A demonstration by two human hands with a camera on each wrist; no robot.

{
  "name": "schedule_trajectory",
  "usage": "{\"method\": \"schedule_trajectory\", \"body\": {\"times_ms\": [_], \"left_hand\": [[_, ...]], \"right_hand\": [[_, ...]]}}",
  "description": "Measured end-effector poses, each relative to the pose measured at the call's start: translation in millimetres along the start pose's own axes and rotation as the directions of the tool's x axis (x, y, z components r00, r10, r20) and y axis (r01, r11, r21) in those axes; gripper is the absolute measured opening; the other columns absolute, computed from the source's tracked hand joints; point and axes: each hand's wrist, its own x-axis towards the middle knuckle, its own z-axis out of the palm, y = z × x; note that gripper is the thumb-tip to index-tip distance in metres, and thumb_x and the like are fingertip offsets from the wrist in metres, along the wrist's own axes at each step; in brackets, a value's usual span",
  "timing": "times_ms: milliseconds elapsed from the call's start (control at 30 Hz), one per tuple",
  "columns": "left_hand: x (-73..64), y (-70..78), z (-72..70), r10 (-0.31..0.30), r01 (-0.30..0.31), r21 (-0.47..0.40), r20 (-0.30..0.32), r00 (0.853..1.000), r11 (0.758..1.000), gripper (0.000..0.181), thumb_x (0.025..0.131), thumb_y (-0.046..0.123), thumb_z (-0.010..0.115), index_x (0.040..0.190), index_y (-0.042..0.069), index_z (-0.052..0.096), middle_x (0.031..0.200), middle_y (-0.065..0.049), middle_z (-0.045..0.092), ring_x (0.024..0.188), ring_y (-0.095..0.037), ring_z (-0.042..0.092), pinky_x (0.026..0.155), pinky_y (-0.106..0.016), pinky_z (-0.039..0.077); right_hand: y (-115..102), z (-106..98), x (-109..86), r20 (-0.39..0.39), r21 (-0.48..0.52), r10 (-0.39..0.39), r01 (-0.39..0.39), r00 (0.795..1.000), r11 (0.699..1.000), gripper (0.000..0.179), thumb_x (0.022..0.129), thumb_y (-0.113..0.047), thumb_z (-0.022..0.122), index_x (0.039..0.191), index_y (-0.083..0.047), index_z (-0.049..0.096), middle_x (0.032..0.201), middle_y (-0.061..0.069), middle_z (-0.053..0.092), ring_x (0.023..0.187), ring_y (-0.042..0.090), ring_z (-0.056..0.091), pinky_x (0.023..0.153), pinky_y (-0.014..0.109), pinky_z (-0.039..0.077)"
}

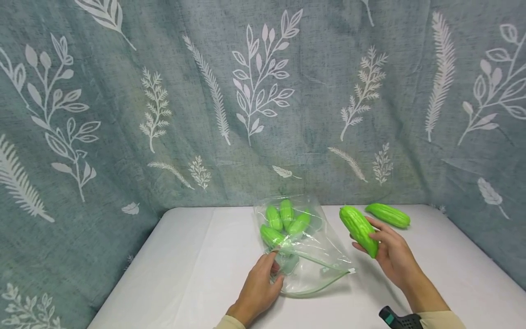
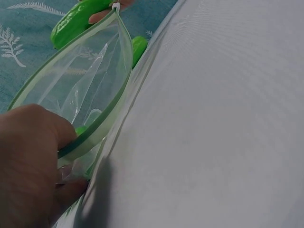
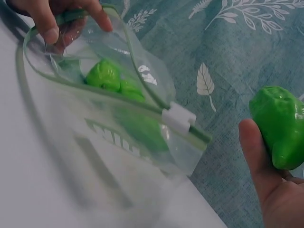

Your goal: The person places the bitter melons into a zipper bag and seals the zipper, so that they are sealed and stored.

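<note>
A clear zip bag point(image 1: 324, 249) with a green-edged mouth and a white slider lies on the table, its mouth gaping toward me. Several bright green bitter melons point(image 1: 273, 218) are inside, toward its far end. My left hand point(image 1: 258, 284) grips the left end of the bag's mouth, and some of its fingertips are behind the plastic. To the right of the bag, my right hand point(image 1: 394, 256) holds a ridged bitter melon point(image 1: 356, 228) raised and tilted, thumb on one side and fingers on the other. In the right wrist view the held melon point(image 3: 278, 126) is beside the slider point(image 3: 179, 118).
Another bitter melon point(image 1: 388, 215) lies near the table's back right edge, behind my right hand. A white cloth covers the table point(image 1: 197, 274). Behind it hangs a blue-green curtain point(image 1: 312, 114) with white leaf prints. A black strap point(image 1: 400, 319) is around my right wrist.
</note>
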Motion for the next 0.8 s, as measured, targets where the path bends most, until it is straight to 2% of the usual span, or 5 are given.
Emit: {"method": "schedule_trajectory", "body": {"times_ms": [100,200,467,633,800], "left_hand": [[-0.5,0.1,0.1,-0.003,0.003,0.001,0.002,1.0,1.0,0.058,0.084,0.012,0.074,0.137,0.006,0.051,0.101,0.008,0.058,0.093,-0.005,0.059,0.085,-0.025,0.054],[-0.4,0.6,-0.2,-0.007,0.007,0.002,0.003,1.0,1.0,0.058,0.084,0.012,0.074,0.137,0.007,0.052,0.101,0.008,0.058,0.093,-0.005,0.059,0.085,-0.026,0.054],[-0.4,0.8,-0.7,-0.006,0.006,-0.005,0.012,1.0,1.0,0.058,0.084,0.011,0.074,0.137,0.004,0.052,0.1,0.008,0.057,0.092,-0.004,0.059,0.084,-0.025,0.054],[-0.5,0.9,-0.5,-0.001,0.001,-0.003,0.007,1.0,1.0,0.059,0.084,0.011,0.074,0.138,0.004,0.051,0.1,0.007,0.057,0.092,-0.004,0.059,0.084,-0.025,0.054],[-0.5,1.2,-0.2,0.0,0.0,-0.003,0.0,1.0,1.0,0.059,0.084,0.011,0.074,0.138,0.005,0.051,0.1,0.008,0.058,0.091,-0.005,0.058,0.083,-0.025,0.054]], "right_hand": [[-3,5,-0.3,0.009,-0.009,0.001,-0.001,1.0,1.0,0.062,0.104,-0.003,0.039,0.159,0.001,0.011,0.14,0.002,0.038,0.117,0.014,0.061,0.098,0.044,0.051],[-6,9,-0.8,0.009,0.004,0.004,-0.004,1.0,1.0,0.061,0.103,-0.002,0.039,0.158,0.001,0.012,0.141,0.003,0.037,0.116,0.017,0.062,0.099,0.045,0.051],[-2,15,-2.5,0.063,0.021,-0.02,0.019,0.998,1.0,0.05,0.102,0.0,0.039,0.152,-0.002,0.034,0.139,0.003,0.043,0.117,0.022,0.062,0.098,0.047,0.051],[-3,19,-1.6,0.087,-0.015,0.008,-0.007,0.996,1.0,0.05,0.101,0.001,0.039,0.151,-0.003,0.036,0.141,0.006,0.038,0.116,0.021,0.059,0.099,0.047,0.05],[-5,24,-2.2,0.139,-0.036,0.042,-0.037,0.989,0.999,0.051,0.099,0.003,0.041,0.15,-0.002,0.039,0.14,0.01,0.038,0.116,0.027,0.061,0.099,0.048,0.051]]}}
